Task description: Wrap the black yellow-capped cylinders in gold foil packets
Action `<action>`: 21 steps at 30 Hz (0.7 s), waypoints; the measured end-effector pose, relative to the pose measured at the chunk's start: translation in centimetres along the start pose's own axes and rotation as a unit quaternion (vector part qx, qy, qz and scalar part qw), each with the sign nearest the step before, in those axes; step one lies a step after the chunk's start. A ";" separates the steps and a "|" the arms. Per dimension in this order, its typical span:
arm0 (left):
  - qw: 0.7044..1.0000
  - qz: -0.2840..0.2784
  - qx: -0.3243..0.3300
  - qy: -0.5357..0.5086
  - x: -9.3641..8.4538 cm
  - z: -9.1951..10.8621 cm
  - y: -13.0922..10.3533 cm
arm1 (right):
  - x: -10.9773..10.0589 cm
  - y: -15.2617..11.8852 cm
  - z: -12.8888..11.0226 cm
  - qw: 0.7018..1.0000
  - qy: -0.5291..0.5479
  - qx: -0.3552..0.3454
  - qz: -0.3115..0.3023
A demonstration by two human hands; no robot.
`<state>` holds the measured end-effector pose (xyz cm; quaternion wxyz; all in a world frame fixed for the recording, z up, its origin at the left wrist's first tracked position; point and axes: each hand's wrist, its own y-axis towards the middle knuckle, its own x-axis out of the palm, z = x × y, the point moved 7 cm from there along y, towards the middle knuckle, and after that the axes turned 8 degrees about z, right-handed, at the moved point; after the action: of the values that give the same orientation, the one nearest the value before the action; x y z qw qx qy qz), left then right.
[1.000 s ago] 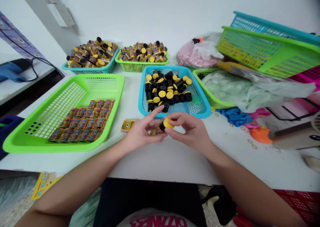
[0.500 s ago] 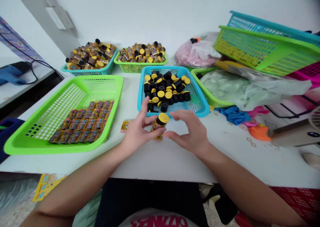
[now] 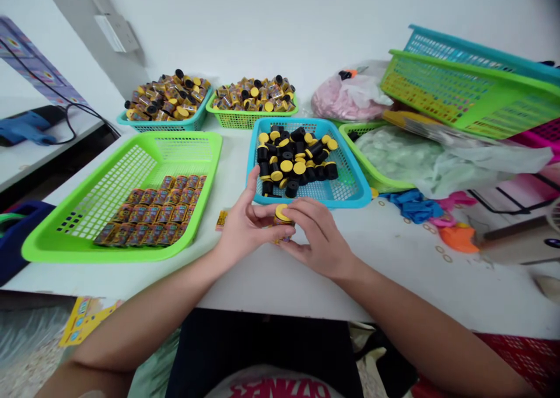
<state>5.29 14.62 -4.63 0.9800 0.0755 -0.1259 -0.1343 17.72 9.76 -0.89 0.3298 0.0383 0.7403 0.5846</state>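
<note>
And here are both forearms, reaching in from the lower corners and meeting at the centre of the frame. The left hand (image 3: 245, 220) has its index finger pointing up, thumb and another finger pinching a canister (image 3: 283, 214) from the left side. The right hand (image 3: 317, 237) comes across from the right, curled in close, fingers up at the yellow cap and thumb lower down; both hands have the canister between them, yellow end up, at mid-frame.

Half a second ago that right hand stood wide and apart from it; now it's closed in! A second ago the canister was tipped over toward the right hand; now it's nearly upright.

Now the edges: the blue basket (image 3: 365, 197) has its near rim just beyond the hands. Left of the left hand it's tight, a small yellow piece (image 3: 221, 219) lying there, then the wall of the green basket (image 3: 32, 249). Room to the right, where the white surface (image 3: 394, 264) runs on to the crumpled blue piece (image 3: 411, 206), and toward the person too, down to the front edge.
</note>
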 end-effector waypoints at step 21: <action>0.986 -0.082 -0.005 0.142 1.9 0.0 -1.1 | 0.1 -0.1 -1.9 0.999 -0.017 -0.043 -0.001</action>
<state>6.79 13.07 -4.41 0.9739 0.0989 0.0222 -0.2031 16.69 8.16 -0.82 0.3445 0.0331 0.7088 0.6147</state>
